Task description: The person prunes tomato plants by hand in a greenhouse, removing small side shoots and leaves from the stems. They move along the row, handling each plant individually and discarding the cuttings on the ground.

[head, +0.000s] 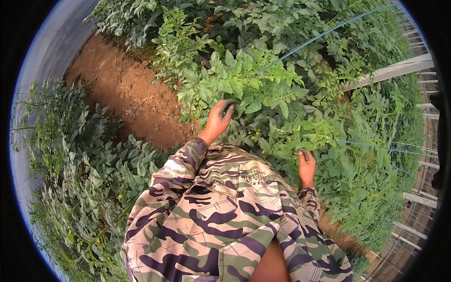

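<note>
My left hand (219, 118) is at the near edge of a leafy tomato plant (255, 83), with thumb and fingers curled towards each other. Dark stains cover its fingertips, and I cannot make out anything between them. Farther right and lower, my right hand (307, 165) is bent beside another tomato shoot (312, 132). Its fingertips meet the foliage, so any stem in its grasp is hidden. From the upper right, a blue twine (326, 32) slants down to the first plant's top. A second blue twine (384, 146) runs from the shoot towards the right.
Bare reddish soil (127, 98) forms a path at the left. Dense tomato foliage (81, 190) grows at the lower left. A pale post (391, 70) slants among the plants at the right. Plastic sheeting (45, 56) curves along the left rim.
</note>
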